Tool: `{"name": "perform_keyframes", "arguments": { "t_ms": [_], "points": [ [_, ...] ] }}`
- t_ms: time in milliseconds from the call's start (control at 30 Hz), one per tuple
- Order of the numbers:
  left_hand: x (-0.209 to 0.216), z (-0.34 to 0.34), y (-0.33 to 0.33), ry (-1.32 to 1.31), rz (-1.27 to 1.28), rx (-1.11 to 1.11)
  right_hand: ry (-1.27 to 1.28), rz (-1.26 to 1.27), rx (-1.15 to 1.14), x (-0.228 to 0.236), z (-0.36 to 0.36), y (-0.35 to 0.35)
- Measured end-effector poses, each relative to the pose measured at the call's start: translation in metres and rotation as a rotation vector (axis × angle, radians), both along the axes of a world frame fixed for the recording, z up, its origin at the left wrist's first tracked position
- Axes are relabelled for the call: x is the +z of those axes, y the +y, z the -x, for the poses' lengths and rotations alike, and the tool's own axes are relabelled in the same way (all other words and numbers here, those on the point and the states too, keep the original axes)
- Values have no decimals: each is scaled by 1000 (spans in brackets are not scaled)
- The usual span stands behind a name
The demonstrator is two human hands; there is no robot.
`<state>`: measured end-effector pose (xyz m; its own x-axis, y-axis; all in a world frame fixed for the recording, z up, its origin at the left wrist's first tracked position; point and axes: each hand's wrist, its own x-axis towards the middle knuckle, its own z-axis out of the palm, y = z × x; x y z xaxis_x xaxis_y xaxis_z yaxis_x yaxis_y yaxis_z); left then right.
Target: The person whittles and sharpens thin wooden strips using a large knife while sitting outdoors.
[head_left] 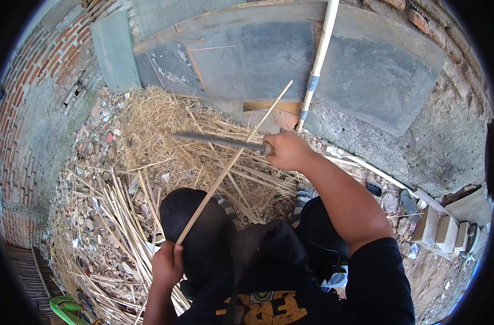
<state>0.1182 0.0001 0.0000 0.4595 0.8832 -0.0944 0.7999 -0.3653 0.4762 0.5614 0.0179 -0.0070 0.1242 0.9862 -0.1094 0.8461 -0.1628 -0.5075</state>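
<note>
Holds a thin pale strip [210, 196] in the left hand [168, 264], pinched at its near end, likely for steadiness, and slanted over the knee [211, 238] to beyond the right hand [290, 151]. Has loose strips [129, 222] just left of the left hand, perhaps for easy reach. Grips a long knife [214, 140] in the right hand, pointed left across the strip, apparently to bear on it. Faces straw-like shavings [149, 116] past the right hand, then grey panels [252, 59] farthest off.

Rough outdoor yard [436, 290]: brick wall [63, 46], rubble [90, 222].
</note>
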Motion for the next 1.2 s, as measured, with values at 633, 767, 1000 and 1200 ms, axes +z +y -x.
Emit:
{"name": "perform_keyframes", "arguments": {
  "t_ms": [633,767,1000,1200],
  "points": [
    [11,12,-14,-21,24,6,-161,27,11,0,-15,-5],
    [-2,22,-14,-28,21,16,-181,41,-22,8,-10,-5],
    [-16,21,-4,48,-65,-19,35,-77,-117,-25,-52,1],
    [0,23,3,16,53,-62,-19,-114,-99,-8,-22,-11]
  ]
}}
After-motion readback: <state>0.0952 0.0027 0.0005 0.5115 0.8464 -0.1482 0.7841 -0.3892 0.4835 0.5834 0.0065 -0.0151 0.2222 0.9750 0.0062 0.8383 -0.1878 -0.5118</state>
